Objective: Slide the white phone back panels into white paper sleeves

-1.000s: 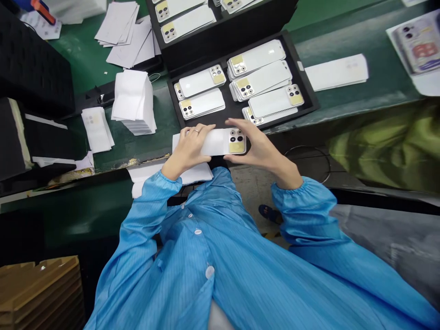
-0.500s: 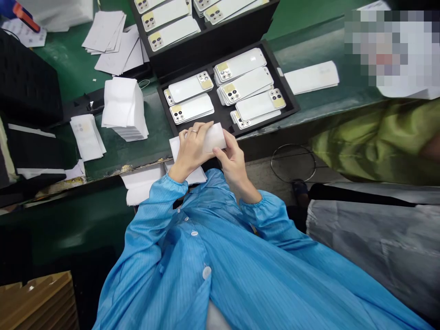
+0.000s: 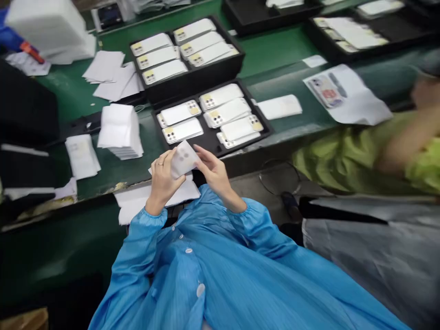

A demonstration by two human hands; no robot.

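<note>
My left hand (image 3: 162, 176) is closed on a phone back cover in a thin white wrapper (image 3: 185, 160), tilted up above the table's front edge. Dark camera rings show through the wrapper. At its right edge are the thumb and fingers of my right hand (image 3: 213, 173), the thumb against the wrapper. Just beyond both hands lies a black tray (image 3: 266, 130) with white phone back covers (image 3: 235, 128) in small overlapping piles. White wrapping sheets (image 3: 137, 201) lie below my left hand, at the table edge, partly hidden by it.
A tall stack of folded white wrappers (image 3: 120, 130) stands left of the tray, beside a flat wrapped pile (image 3: 81, 156). A second, fuller black tray (image 3: 195, 75) sits behind. Wrapped covers (image 3: 280, 107) lie to the right. A co-worker's blurred arm (image 3: 398, 133) reaches in there.
The wrapped cover has turned upward, so its camera rings now show. My right hand's fingers have spread a little. The view has shifted, showing more of the table's far side.
</note>
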